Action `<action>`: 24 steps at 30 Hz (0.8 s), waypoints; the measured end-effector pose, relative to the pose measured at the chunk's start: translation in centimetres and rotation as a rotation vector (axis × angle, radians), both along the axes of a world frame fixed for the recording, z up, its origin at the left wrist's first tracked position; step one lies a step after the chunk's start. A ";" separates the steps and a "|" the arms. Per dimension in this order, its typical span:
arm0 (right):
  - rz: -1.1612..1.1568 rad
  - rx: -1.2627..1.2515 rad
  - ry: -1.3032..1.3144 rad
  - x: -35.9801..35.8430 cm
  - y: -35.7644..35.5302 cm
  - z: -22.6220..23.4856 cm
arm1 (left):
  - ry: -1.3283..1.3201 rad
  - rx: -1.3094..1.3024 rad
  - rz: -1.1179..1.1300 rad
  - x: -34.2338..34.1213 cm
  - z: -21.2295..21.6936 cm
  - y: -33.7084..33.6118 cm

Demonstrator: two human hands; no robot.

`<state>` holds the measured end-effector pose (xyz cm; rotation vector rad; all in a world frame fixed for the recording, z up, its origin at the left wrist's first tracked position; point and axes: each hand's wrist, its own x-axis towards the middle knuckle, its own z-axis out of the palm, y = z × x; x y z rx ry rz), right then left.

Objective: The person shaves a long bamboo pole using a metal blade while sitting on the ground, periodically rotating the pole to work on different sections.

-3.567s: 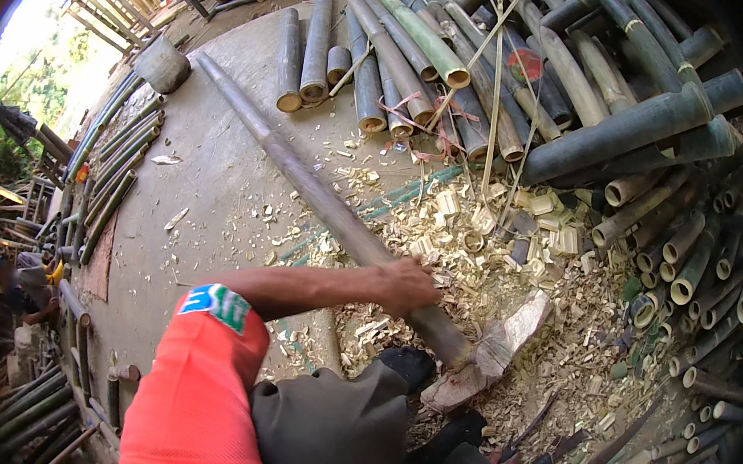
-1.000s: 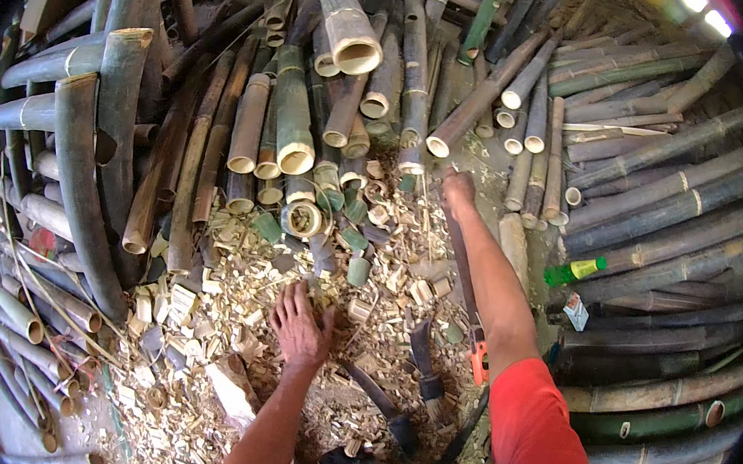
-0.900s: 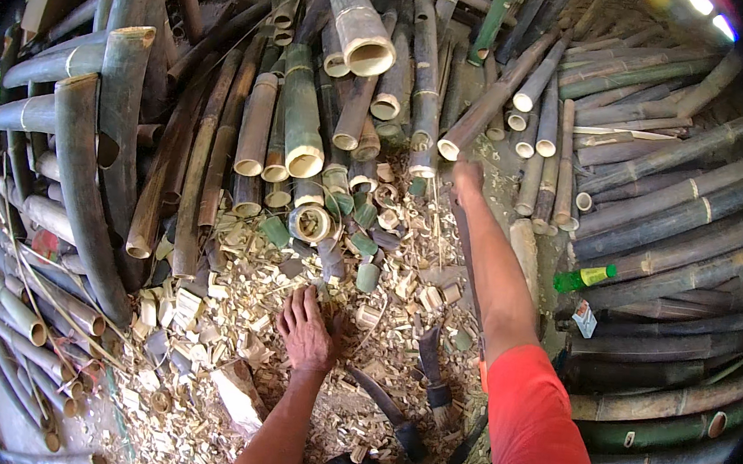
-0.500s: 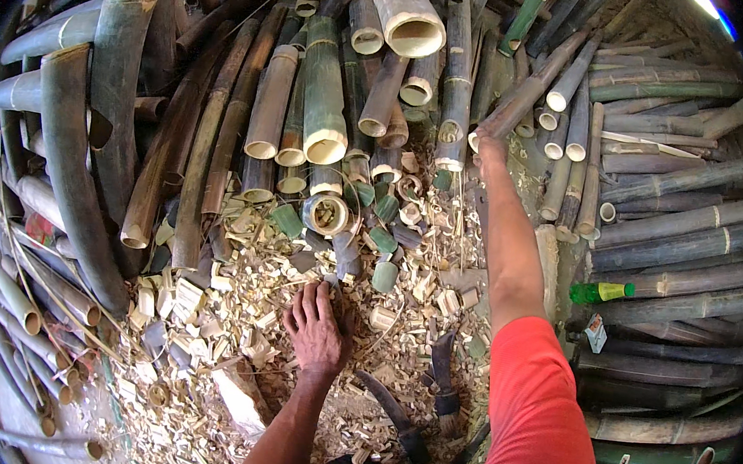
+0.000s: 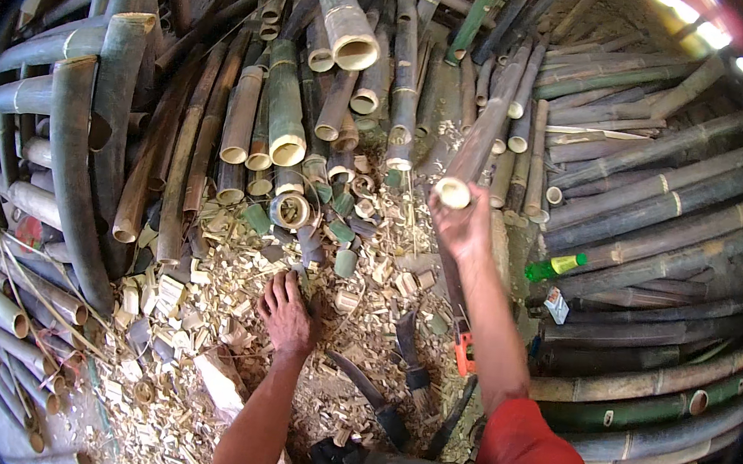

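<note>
My right hand (image 5: pixel 461 227) is closed around the cut end of a thin brown bamboo pole (image 5: pixel 492 127), which runs up and away into the heap. The pole's pale round end shows just above my fingers. My left hand (image 5: pixel 286 313) lies flat with fingers spread on the litter of pale bamboo chips (image 5: pixel 203 305), holding nothing. A short green bamboo ring (image 5: pixel 346 263) lies just beyond it.
Stacked bamboo poles ring the spot: thick grey ones (image 5: pixel 74 159) at left, long dark ones (image 5: pixel 658 224) at right, cut ends (image 5: pixel 286 148) ahead. A green bottle (image 5: pixel 554 267), two curved blades (image 5: pixel 373 402), an orange-handled tool (image 5: pixel 464 355) and a wood block (image 5: pixel 223 383) lie near me.
My right hand reached into the pile, closed on the thin pole and drew its end back toward me. My left hand stayed planted on the chips.
</note>
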<state>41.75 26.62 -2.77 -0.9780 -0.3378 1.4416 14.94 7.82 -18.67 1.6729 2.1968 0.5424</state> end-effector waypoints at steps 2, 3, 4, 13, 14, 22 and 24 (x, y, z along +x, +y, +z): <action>0.059 -0.040 0.049 -2.3 -5.5 0.4 | -0.069 0.043 0.006 -0.3 0.4 -0.1; 0.119 -0.073 0.195 -3.5 -7.5 -0.3 | -0.072 0.073 -0.002 -1.3 0.3 -0.2; 0.201 0.025 0.090 -4.8 -9.9 0.5 | -0.155 0.082 0.030 -1.4 -0.1 0.2; 0.694 -0.157 0.391 -10.7 -22.6 -1.0 | -1.173 -0.420 -0.391 -0.9 18.4 4.7; 0.806 -0.115 0.369 -12.9 -23.5 0.2 | -1.213 -0.541 -0.531 -3.0 18.0 6.0; 1.658 -0.141 -0.679 -8.3 -23.6 -4.7 | -0.774 -0.675 -0.695 -7.7 17.6 -5.5; 0.586 -0.461 -0.267 -6.3 -19.4 -4.5 | -0.654 -0.659 -0.569 -10.7 17.2 -10.7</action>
